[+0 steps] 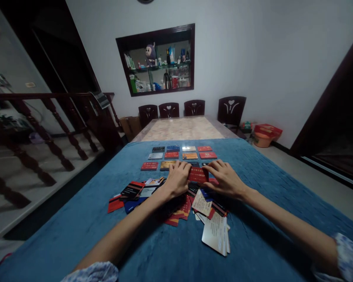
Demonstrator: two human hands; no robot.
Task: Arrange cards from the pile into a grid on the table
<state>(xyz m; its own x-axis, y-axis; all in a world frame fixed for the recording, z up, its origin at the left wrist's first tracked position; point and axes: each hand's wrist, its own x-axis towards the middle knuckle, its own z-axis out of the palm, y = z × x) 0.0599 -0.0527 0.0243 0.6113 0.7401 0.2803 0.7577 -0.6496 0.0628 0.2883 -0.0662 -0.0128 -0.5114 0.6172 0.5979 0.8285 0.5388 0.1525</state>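
Head view: left hand [179,178] and right hand [227,179] pinch a red rectangular card [198,175], short of the blue cloth's [176,252] far edge.

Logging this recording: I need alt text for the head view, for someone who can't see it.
A left hand and a right hand hold a red card by opposite sides above a table part-covered with a blue cloth. Beyond them lie rows of cards; nearer the camera, loose cards lie in overlapping heaps.
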